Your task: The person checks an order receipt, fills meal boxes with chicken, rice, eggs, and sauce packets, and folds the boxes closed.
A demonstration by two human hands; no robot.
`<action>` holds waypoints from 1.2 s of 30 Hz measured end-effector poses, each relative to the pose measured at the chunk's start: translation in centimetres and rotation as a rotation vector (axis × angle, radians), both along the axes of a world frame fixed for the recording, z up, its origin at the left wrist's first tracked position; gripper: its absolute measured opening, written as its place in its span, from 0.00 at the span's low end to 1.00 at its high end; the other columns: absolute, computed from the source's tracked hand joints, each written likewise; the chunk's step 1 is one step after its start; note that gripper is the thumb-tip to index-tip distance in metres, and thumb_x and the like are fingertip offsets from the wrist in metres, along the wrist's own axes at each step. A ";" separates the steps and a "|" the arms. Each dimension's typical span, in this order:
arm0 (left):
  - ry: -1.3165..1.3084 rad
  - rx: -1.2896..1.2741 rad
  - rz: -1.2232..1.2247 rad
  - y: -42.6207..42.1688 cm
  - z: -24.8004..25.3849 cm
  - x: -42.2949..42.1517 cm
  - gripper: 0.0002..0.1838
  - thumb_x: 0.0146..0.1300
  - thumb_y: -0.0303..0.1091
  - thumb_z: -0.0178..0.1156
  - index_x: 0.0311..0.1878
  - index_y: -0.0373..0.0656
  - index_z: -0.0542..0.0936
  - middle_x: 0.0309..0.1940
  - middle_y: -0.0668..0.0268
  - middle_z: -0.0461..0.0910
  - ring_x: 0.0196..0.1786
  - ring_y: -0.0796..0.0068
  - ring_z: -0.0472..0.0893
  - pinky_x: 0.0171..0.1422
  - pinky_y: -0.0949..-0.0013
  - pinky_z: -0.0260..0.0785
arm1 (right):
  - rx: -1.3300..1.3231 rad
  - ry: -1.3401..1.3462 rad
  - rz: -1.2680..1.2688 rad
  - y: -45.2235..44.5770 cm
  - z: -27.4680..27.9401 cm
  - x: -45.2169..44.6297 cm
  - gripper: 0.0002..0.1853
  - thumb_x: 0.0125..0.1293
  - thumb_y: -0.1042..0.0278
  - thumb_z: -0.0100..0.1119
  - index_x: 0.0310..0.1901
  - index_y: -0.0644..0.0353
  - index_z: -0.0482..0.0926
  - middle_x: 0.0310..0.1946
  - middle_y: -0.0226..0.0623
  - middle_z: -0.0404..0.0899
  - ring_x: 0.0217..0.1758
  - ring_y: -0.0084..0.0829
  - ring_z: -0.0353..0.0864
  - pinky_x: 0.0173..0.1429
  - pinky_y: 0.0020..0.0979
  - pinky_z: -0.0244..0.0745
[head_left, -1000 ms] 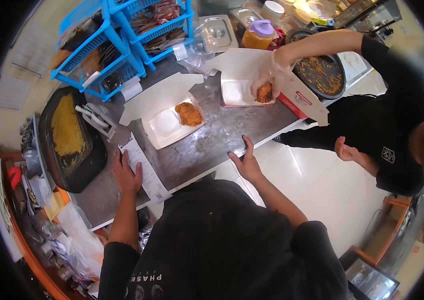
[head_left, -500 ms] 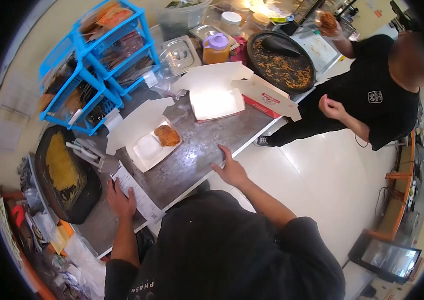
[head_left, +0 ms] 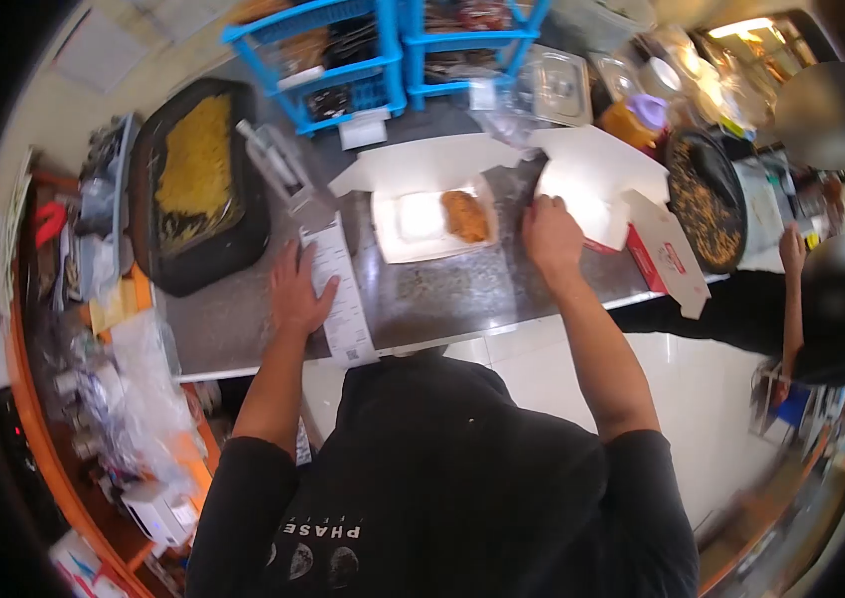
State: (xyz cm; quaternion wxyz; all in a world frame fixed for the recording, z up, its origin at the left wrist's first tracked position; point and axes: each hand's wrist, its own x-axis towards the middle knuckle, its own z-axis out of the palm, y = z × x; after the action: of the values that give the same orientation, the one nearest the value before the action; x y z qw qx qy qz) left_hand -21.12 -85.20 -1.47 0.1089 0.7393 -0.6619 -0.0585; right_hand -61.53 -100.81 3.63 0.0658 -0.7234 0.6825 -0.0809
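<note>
Room: The shiny tile floor lies past the near edge of the grey desk. Blue racks stand by the far edge. Another person is off the right end, too blurry to see well.
Left hand: The left hand is flat, with its fingers spread and nothing in its grip. It touches the paper slip, which runs down to the near edge.
Right hand: The right hand has bent fingers at the left side of the open box. I can't tell if they pinch it.
Open box: It sits toward the right end, and its red side leans out by the near edge. Its inside is too bright to see well.
Food box: The food box is open in the middle, with a crispy brown piece beside a pale lump.
Left end: The black tray has yellow food in it.
Good way: I think soft fingers on the open box's side are best, since card may bend. A light left palm should stop the slip sliding. Fingers should stay out of both boxes.
</note>
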 end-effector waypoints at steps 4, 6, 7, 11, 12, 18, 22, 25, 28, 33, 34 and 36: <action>0.032 -0.022 0.002 -0.1 -0.2 0.2 0.39 0.63 0.56 0.64 0.74 0.50 0.70 0.78 0.54 0.60 0.81 0.48 0.58 0.82 0.45 0.50 | -0.054 -0.052 0.124 2.4 0.9 0.9 0.11 0.72 0.61 0.59 0.41 0.61 0.80 0.41 0.50 0.80 0.40 0.53 0.84 0.44 0.50 0.80; 0.034 -0.015 0.020 -0.1 -0.1 0.4 0.39 0.64 0.56 0.64 0.75 0.50 0.70 0.79 0.54 0.59 0.81 0.49 0.57 0.82 0.45 0.50 | 0.018 -0.092 0.146 4.1 1.0 1.8 0.09 0.71 0.63 0.60 0.38 0.60 0.81 0.40 0.49 0.80 0.39 0.52 0.84 0.43 0.50 0.80; 0.036 -0.022 -0.001 0.0 -0.1 0.4 0.39 0.64 0.57 0.64 0.75 0.50 0.69 0.79 0.55 0.59 0.81 0.50 0.57 0.82 0.46 0.50 | 0.033 -0.091 0.170 4.2 0.8 2.3 0.09 0.71 0.63 0.60 0.38 0.60 0.81 0.40 0.49 0.80 0.39 0.52 0.84 0.43 0.50 0.80; 0.046 -0.016 0.008 0.0 0.2 0.5 0.39 0.64 0.59 0.62 0.75 0.51 0.69 0.79 0.56 0.59 0.82 0.50 0.56 0.83 0.46 0.49 | -0.002 -0.103 0.168 4.2 0.6 3.1 0.07 0.70 0.66 0.61 0.42 0.60 0.82 0.39 0.47 0.79 0.38 0.51 0.83 0.42 0.48 0.79; 0.048 -0.018 0.006 0.0 0.1 0.5 0.39 0.64 0.59 0.62 0.75 0.51 0.69 0.79 0.56 0.59 0.82 0.50 0.56 0.83 0.46 0.49 | -0.008 -0.154 0.147 4.2 0.7 3.3 0.07 0.70 0.67 0.62 0.44 0.61 0.82 0.38 0.47 0.79 0.38 0.50 0.82 0.41 0.47 0.79; 0.064 0.000 0.011 0.2 -0.1 0.8 0.40 0.64 0.59 0.62 0.76 0.50 0.68 0.80 0.53 0.57 0.82 0.49 0.56 0.83 0.45 0.48 | -0.020 -0.337 0.093 11.0 0.2 2.9 0.23 0.68 0.68 0.67 0.61 0.64 0.74 0.46 0.49 0.77 0.41 0.44 0.82 0.47 0.41 0.79; 0.305 -0.133 -0.009 1.0 -0.6 2.0 0.41 0.64 0.59 0.63 0.75 0.47 0.68 0.79 0.49 0.58 0.82 0.47 0.55 0.84 0.42 0.46 | 0.050 -0.365 0.531 16.7 -0.3 6.5 0.25 0.63 0.64 0.73 0.59 0.62 0.78 0.54 0.50 0.77 0.63 0.55 0.75 0.68 0.52 0.69; 0.373 -0.159 -0.042 3.6 -0.6 2.9 0.44 0.63 0.62 0.63 0.76 0.45 0.68 0.79 0.50 0.59 0.83 0.47 0.54 0.85 0.41 0.43 | 0.125 -0.287 0.637 18.4 -0.4 10.0 0.29 0.63 0.58 0.72 0.63 0.58 0.78 0.62 0.50 0.73 0.73 0.58 0.66 0.73 0.55 0.64; 0.237 -0.034 -0.182 6.4 1.0 3.6 0.50 0.60 0.68 0.64 0.76 0.42 0.66 0.79 0.52 0.59 0.84 0.48 0.53 0.86 0.42 0.39 | 0.220 -0.299 0.716 18.7 0.5 14.2 0.30 0.64 0.52 0.70 0.66 0.51 0.78 0.66 0.49 0.70 0.76 0.57 0.62 0.74 0.55 0.63; 0.144 0.095 -0.227 6.4 1.1 3.5 0.59 0.54 0.75 0.64 0.78 0.39 0.65 0.80 0.57 0.59 0.85 0.51 0.51 0.87 0.42 0.35 | 0.243 -0.204 0.845 17.8 1.8 20.1 0.25 0.65 0.51 0.67 0.63 0.44 0.81 0.66 0.49 0.70 0.72 0.55 0.65 0.71 0.53 0.64; 0.161 0.084 -0.224 6.4 1.2 3.6 0.59 0.54 0.76 0.64 0.78 0.39 0.64 0.80 0.57 0.59 0.85 0.52 0.50 0.87 0.42 0.35 | 0.233 -0.181 0.880 17.7 1.7 20.8 0.24 0.65 0.52 0.67 0.62 0.45 0.82 0.64 0.48 0.71 0.70 0.54 0.67 0.70 0.52 0.65; 0.184 0.078 -0.221 6.4 1.0 3.7 0.59 0.54 0.76 0.64 0.78 0.39 0.64 0.80 0.57 0.59 0.85 0.53 0.50 0.87 0.42 0.35 | 0.207 -0.136 0.819 17.6 0.7 21.3 0.22 0.65 0.53 0.67 0.60 0.47 0.82 0.62 0.47 0.72 0.68 0.52 0.68 0.67 0.51 0.66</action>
State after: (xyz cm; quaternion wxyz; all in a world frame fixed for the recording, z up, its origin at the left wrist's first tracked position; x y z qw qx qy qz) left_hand -17.39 -78.78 -0.47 0.1332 0.6572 -0.7237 -0.1632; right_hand -40.19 -83.23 4.36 0.2097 -0.9173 0.3375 -0.0269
